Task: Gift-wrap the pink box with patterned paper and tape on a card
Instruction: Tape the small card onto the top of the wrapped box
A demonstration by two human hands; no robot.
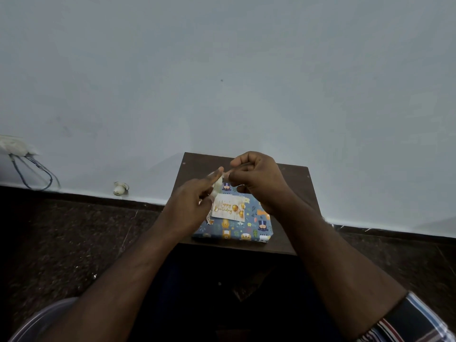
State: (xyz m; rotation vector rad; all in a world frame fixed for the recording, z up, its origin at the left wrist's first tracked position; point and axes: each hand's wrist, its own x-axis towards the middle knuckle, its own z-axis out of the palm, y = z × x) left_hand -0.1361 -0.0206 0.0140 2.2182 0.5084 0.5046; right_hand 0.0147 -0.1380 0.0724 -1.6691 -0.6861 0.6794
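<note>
Box wrapped, card on top | both grips, left and right, pinch tape

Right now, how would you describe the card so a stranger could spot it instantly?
Find the small dark brown table against the pale wall; a box wrapped in blue animal-print paper lies on it. The card rests on the box's top, toward its left side, below the two raised hands. It is the only plain cream rectangle there, with gold "Happy Birthday" script and gold balloons.
</note>
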